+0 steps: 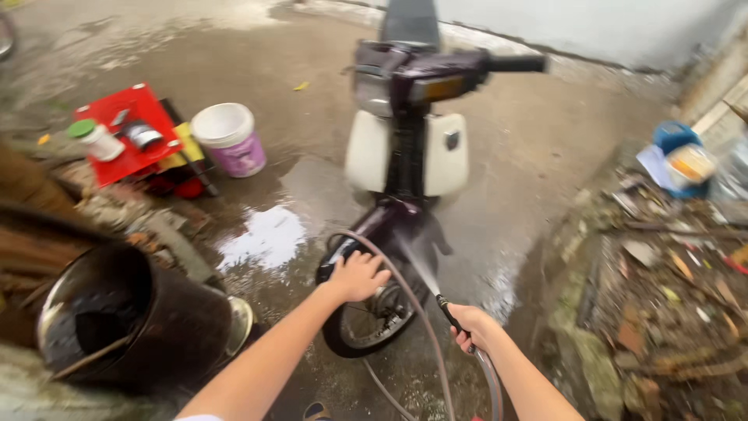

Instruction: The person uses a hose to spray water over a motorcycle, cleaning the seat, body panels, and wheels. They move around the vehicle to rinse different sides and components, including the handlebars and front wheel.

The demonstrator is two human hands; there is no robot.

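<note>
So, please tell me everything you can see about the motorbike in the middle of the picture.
The motorbike is a small old moped with a dark purple frame, cream leg shields and black handlebar grips. It stands upright on wet concrete, its front towards the camera, headlamp and handlebar at the top. The front wheel has a black tyre and metal spokes. The left hand rests on the tyre and front mudguard. The right hand holds a spray nozzle on a hose, sending water at the front fork. Everything looks wet.

Bare forearms, white sleeve edge at left arm (199,418), no gloves.
</note>
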